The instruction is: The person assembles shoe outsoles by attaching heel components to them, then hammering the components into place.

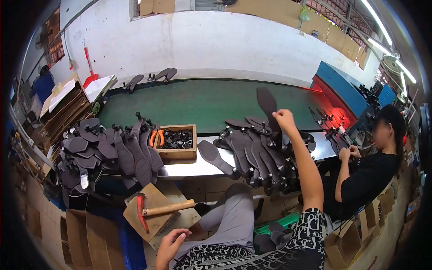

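While the right hand [284,118] pinches one dark insole [267,102] upright above the green conveyor belt [198,101], the left hand [170,245] rests loosely open and empty on the lap, near one red-headed hammer [157,210]; two insole heaps flank one wooden box [176,143].

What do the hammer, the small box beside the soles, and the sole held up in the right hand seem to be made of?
Hammer: pale wooden handle, red-painted head, probably metal. Small box: bare light wood, plain plank walls. Sole in the right hand: dark, matte, thin, maybe board or rubber; unclear.
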A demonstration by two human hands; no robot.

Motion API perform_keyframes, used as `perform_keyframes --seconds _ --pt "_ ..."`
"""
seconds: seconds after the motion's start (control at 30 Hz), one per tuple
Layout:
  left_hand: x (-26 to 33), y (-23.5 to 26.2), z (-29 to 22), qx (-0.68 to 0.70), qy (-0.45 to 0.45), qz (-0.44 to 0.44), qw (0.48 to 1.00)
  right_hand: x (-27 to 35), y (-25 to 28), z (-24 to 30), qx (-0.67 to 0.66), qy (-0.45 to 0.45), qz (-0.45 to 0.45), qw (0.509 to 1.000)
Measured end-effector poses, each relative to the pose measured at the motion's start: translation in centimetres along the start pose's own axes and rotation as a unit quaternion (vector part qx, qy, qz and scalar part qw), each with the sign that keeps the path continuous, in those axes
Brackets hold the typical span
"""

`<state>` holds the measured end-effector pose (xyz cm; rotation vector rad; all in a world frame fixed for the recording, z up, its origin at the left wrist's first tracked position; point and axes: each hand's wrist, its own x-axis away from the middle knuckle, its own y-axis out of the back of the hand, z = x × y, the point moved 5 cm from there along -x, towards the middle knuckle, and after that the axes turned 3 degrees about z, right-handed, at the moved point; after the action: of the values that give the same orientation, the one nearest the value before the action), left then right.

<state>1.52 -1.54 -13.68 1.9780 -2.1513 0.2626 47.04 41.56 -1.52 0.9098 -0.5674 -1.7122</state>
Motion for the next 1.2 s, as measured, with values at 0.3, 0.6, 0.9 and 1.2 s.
perform_keyframes --seconds 0.3,0.6,0.9,1.2 --pt "-4.4 -3.1 -4.4 -0.022 -0.064 0.121 0.990 6.9 4.2 12.4 -0.415 0.053 0.010 0.908" --pt "-6.6 -4.4 -5.7 0.277 -0.057 0.040 0.958 35.9 -11.4 21.0 -0.546 -0.027 0.292 0.785" --pt "-5.5 6.2 -9.9 0.158 -0.050 -0.030 0.986 34.4 -8.5 18.2 -0.273 0.135 0.155 0.940" --pt "-20.2 31.8 -18.8 -0.625 -0.264 -0.448 0.581 33.0 -4.2 9.2 -0.317 -0.050 -0.011 0.947"
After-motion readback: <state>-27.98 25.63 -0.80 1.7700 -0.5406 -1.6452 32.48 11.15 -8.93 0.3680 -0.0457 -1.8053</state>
